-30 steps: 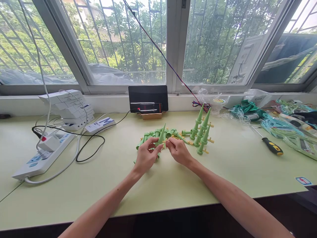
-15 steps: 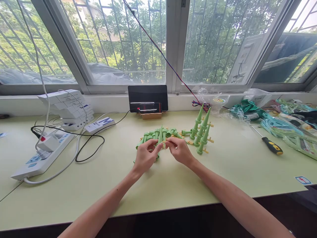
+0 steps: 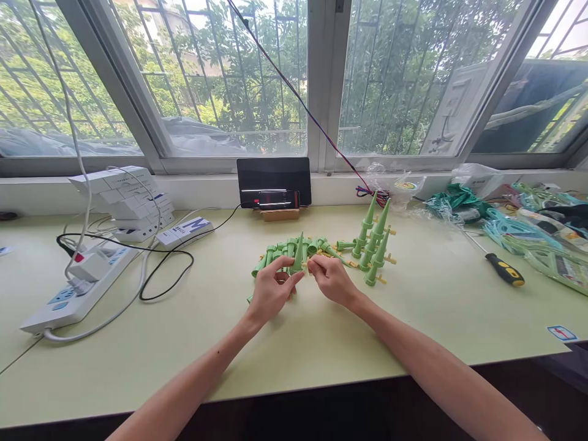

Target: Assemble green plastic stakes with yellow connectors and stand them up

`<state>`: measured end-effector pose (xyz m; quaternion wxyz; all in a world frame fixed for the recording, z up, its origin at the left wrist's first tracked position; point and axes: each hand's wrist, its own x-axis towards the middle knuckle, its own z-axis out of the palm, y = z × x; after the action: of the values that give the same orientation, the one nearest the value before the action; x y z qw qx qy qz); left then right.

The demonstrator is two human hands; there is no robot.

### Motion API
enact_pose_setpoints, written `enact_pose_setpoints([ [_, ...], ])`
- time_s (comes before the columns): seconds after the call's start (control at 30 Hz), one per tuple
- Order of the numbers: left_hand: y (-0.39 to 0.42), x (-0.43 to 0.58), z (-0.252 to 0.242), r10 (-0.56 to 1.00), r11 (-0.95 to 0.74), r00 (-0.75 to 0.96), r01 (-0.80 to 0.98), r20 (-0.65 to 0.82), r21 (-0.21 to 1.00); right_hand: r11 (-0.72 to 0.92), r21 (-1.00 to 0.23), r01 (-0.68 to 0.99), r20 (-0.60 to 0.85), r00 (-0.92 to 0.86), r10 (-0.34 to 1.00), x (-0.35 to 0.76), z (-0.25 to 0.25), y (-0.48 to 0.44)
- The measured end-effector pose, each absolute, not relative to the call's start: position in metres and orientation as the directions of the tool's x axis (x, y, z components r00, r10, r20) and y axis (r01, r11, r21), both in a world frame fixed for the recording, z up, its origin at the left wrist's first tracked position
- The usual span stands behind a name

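Note:
My left hand (image 3: pixel 271 293) is closed on a green cone (image 3: pixel 298 254), whose tip points up. Just to the right, my right hand (image 3: pixel 331 277) has its fingers pinched together near a small yellow piece at the cone's side; what they hold, if anything, is too small to make out. Behind both hands lies a pile of green cone parts (image 3: pixel 271 252) with yellow pieces among them. To the right of the pile, several stacked green cones (image 3: pixel 377 245) with yellow valves stand upright in rows.
A screwdriver (image 3: pixel 505 270) lies at the right, near bagged green and blue parts (image 3: pixel 523 229). A power strip (image 3: pixel 85 294) with cables and stacked white boxes (image 3: pixel 133 199) occupy the left. A phone (image 3: pixel 279 199) leans against a black tablet (image 3: pixel 274 168) at the back.
My two hands have moved slightly apart, and a small gap now shows between their fingertips. The green cone in my left hand has shifted slightly and shows more of its base.

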<state>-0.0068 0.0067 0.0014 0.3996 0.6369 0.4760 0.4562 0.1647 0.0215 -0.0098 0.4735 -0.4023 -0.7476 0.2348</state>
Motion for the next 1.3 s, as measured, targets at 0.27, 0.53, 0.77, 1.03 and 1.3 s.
enact_pose_setpoints([
  [0.27, 0.0056, -0.0088, 0.0004, 0.950, -0.310, 0.145, 0.351, 0.275, 0.884, 0.548, -0.760, 0.350, 0.499, -0.226, 0.837, 0.1674, -0.0089, 0.0211],
  [0.53, 0.0054, -0.0089, 0.0001, 0.949, -0.314, 0.161, 0.407, 0.271, 0.858, 0.594, -0.733, 0.332, 0.549, -0.227, 0.805, 0.1678, -0.0081, 0.0196],
  [0.77, 0.0059, -0.0085, -0.0009, 0.950, -0.310, 0.159, 0.390, 0.268, 0.867, 0.589, -0.719, 0.369, 0.539, -0.239, 0.808, 0.1666, -0.0123, 0.0224],
  [1.03, 0.0036, -0.0080, 0.0000, 0.960, -0.273, 0.157, 0.325, 0.232, 0.906, 0.571, -0.730, 0.376, 0.504, -0.269, 0.821, 0.1669, -0.0112, 0.0226],
  [1.3, 0.0018, -0.0057, 0.0041, 0.947, -0.321, 0.143, 0.344, 0.289, 0.882, 0.525, -0.776, 0.351, 0.478, -0.218, 0.851, 0.1631, -0.0106, 0.0204],
])
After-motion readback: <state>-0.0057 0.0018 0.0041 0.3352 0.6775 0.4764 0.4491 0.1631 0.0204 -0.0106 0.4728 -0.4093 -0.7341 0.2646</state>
